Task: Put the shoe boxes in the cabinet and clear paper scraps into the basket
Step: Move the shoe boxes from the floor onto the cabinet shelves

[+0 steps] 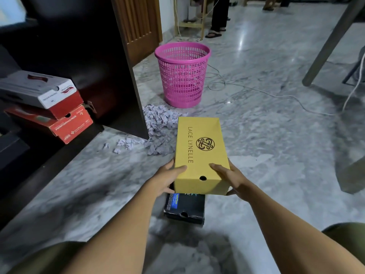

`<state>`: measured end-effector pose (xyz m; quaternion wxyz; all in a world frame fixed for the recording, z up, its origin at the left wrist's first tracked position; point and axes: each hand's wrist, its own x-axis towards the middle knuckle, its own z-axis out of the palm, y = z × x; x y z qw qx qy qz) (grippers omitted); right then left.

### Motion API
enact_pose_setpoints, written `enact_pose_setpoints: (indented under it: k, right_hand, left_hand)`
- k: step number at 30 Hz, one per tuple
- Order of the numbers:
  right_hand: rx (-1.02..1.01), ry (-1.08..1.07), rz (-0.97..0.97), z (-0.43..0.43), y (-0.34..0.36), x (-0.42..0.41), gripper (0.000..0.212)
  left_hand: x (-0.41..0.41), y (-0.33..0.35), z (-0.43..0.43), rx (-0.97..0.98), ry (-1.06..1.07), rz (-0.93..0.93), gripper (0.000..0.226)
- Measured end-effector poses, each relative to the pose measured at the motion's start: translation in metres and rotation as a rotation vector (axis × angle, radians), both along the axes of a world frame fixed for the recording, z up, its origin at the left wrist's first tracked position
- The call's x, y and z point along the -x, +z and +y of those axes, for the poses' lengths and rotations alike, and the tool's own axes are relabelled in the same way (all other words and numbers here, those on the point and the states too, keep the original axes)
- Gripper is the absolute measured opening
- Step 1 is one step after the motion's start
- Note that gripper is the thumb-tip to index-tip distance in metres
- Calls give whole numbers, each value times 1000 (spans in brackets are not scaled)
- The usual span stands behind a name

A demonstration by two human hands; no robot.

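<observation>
A yellow shoe box (pixel 200 153) is held at its near end, my left hand (pixel 167 178) on its left side and my right hand (pixel 230 177) on its right. Under it on the floor lies a black shoe box (pixel 184 207). Inside the dark cabinet (pixel 83 56) at the left, a white-and-red shoe box (pixel 42 90) rests on an orange-red shoe box (pixel 65 123). Crumpled paper scraps (pixel 158 123) are strewn on the floor by the cabinet's side panel. An upright pink basket (pixel 182 74) stands behind the scraps.
A white cable (pixel 266 91) snakes over the marble floor right of the basket. A slanted table leg (pixel 331 42) is at the far right. A person in sandals (pixel 215 30) stands at the back by a wooden door (pixel 142 26).
</observation>
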<state>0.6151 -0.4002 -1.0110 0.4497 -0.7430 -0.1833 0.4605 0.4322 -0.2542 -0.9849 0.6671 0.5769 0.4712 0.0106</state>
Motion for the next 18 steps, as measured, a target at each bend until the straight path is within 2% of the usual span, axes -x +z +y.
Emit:
enact_pose_setpoints:
  k: [5,9,12,15,18]
  right_hand:
    - [-39,85,-25,4,17,-1,43]
    - [-85,178,-39,17,41,5,44]
    - [-117,275,-34,31,57,14,43]
    - [-156,371,-11,47,70,27,42]
    - [-203,434,32,66,80,40,40]
  left_hand:
    - [20,9,2,-119,24,63,67]
    - [40,21,3,-275,183,28,65]
    - [55,28,1,-353,308,-9,52]
    - [69,35,-3,-315,406,-73,33]
    - [84,36,-4,-302,467,-187,52]
